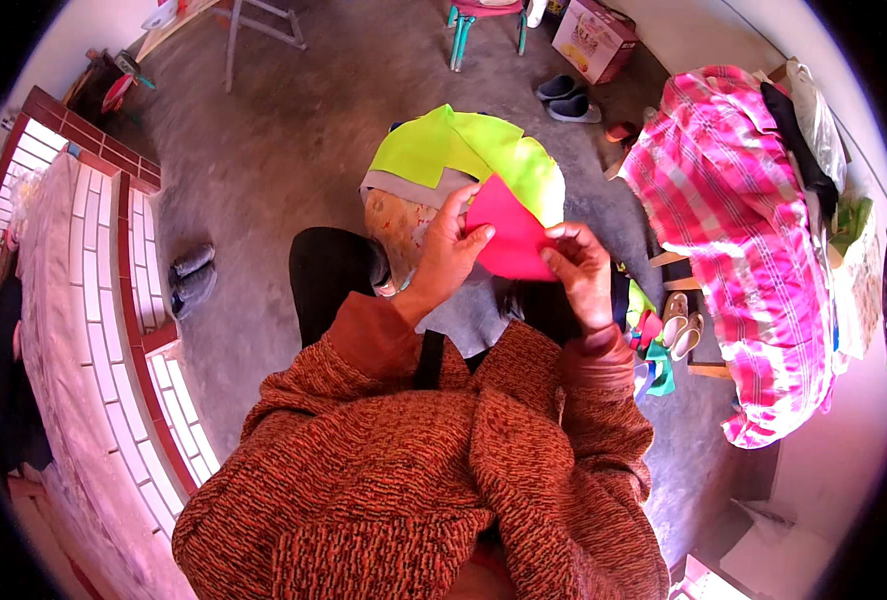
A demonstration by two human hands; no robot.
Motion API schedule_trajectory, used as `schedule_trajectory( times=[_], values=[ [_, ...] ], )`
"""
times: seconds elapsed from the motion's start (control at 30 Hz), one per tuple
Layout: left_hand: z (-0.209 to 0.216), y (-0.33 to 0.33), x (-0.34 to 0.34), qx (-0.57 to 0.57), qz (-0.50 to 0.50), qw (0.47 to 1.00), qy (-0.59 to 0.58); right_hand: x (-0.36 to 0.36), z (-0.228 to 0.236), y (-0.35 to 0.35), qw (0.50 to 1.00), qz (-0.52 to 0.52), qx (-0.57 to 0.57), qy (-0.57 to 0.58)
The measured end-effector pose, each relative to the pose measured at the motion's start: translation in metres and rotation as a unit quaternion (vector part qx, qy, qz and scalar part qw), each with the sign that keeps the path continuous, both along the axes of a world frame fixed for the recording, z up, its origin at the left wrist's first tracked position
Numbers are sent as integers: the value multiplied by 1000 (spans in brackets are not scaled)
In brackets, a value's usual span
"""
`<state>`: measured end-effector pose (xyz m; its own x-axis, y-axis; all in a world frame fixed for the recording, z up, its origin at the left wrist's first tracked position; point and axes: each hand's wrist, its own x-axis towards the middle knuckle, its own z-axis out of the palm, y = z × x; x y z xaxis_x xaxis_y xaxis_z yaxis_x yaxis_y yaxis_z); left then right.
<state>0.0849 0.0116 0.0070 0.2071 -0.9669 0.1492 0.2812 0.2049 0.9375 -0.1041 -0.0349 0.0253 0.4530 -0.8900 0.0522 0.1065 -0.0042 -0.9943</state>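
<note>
A low round counter (391, 222) stands ahead of the person, bright yellow-green sheets (413, 150) spread over its far part. A smaller pinkish-red sheet (508, 235) is held up, tilted, between the two hands. The left hand (447, 252) has its left edge, thumb and forefinger slightly parted; the right hand (585, 272) grips its right edge, fingers (569, 232) nearly closed.

A hot-pink sheet (508, 232), thin, plain and matte, is held up between the left hand (441, 255) and the right hand (585, 268). It shows as a four-sided piece with one corner pointing up and away, its face nearly smooth. Fingers grip its left edge and its lower right corner.
</note>
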Motion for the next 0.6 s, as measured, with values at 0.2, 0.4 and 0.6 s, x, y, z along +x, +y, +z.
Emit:
schedule_trajectory(
  times=[0.2, 0.4, 0.6],
  values=[
    [-24, -14, 5, 66, 24, 996, -49, 12, -8, -34, 971, -68, -167, 155],
    [-57, -9, 21, 66, 95, 983, -140, 13, -25, -22, 821, -191, -420, 336],
    [-24, -8, 7, -80, 170, 875, -447, 11, -53, 6, 818, -137, -402, 388]
  ],
)
